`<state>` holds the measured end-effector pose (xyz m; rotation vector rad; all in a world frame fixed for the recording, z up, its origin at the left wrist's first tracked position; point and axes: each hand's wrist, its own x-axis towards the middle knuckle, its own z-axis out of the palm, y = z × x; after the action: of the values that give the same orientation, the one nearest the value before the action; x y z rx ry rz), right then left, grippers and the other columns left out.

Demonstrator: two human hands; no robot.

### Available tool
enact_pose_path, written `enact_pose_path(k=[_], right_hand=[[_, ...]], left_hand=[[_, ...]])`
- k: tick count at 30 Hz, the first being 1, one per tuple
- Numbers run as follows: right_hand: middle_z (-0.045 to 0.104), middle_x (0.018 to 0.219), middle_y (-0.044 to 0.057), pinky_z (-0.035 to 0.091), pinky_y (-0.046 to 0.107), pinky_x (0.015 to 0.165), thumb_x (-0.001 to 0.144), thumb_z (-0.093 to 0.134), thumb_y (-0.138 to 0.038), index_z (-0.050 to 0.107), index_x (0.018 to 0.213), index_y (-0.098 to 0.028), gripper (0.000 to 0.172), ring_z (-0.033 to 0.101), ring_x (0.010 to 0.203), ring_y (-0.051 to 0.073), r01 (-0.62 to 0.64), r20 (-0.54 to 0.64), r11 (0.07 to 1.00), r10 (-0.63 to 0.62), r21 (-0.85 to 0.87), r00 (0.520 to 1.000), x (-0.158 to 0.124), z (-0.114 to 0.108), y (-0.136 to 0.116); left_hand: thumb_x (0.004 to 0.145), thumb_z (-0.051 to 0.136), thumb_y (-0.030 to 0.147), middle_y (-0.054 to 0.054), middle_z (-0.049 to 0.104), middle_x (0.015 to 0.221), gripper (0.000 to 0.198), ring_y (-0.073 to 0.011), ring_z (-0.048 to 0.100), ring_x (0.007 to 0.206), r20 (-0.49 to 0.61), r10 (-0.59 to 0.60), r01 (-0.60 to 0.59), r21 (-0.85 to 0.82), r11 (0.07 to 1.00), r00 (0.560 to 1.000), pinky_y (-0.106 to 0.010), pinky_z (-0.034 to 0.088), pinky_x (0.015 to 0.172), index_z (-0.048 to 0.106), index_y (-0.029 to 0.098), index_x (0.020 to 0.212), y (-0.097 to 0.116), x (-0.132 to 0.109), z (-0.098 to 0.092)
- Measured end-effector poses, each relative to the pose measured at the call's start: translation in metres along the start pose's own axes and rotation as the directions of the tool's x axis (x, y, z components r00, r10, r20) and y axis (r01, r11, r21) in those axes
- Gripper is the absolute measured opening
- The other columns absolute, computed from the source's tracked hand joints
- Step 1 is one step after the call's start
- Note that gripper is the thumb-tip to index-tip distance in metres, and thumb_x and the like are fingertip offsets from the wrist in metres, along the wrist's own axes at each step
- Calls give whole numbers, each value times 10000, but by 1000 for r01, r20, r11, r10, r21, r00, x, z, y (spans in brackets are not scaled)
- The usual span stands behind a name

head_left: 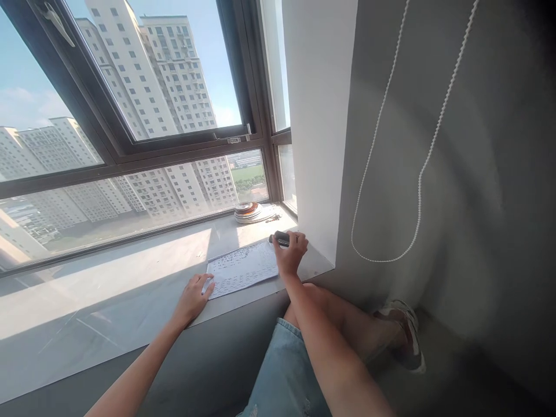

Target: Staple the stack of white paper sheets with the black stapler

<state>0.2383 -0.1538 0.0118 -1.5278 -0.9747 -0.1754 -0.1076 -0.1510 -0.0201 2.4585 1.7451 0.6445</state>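
bare knee [319, 301] sits lowest. left hand [193, 296] lies flat on printed sheet [243, 267]; right hand [290, 250] is clamped on dark marker [280, 238]. stacked plates [248, 212] rest beyond on windowsill [130, 278].

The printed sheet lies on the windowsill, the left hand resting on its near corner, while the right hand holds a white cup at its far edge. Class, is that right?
Not quite. In the head view the right hand holds a dark pen-like object, not a white cup. The rest stands: the printed sheet lies on the windowsill, with the left hand on its near corner.
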Motion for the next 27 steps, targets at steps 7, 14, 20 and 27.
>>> enact_pose_path(k=[7,14,20,27], right_hand=[[565,1213,135,434,418,954,928,617,-471,650,1153,-202,352,483,1131,298,35,222,993,-59,111,973,-2,-7,-5],[614,1139,82,446,417,939,866,743,-481,671,1083,-247,327,523,1102,283,180,507,960,-267,215,820,-45,24,-20],[624,1108,61,436,405,907,869,762,-473,664,1049,-253,300,530,1083,266,258,612,933,-359,251,704,-60,35,-26],[644,1160,60,443,411,911,868,777,-366,624,1199,-264,379,551,1112,265,251,645,927,-375,280,666,-55,37,-15]], left_hand=[[986,424,438,-118,625,1259,448,-320,581,1226,7,2,-2,-47,999,1000,-465,468,1034,668,244,1308,-3,0,1],[973,460,485,-126,549,1323,421,-331,563,1248,37,-30,32,-77,996,999,-459,505,991,689,251,1238,4,-4,-5],[956,494,474,-122,530,1326,326,-341,527,1290,17,0,0,-40,999,1000,-507,444,1077,686,243,1083,12,-5,-10],[934,522,403,-111,575,1243,215,-316,557,1235,-16,90,-90,-34,995,996,-467,447,1062,634,234,1007,13,-6,-9]])
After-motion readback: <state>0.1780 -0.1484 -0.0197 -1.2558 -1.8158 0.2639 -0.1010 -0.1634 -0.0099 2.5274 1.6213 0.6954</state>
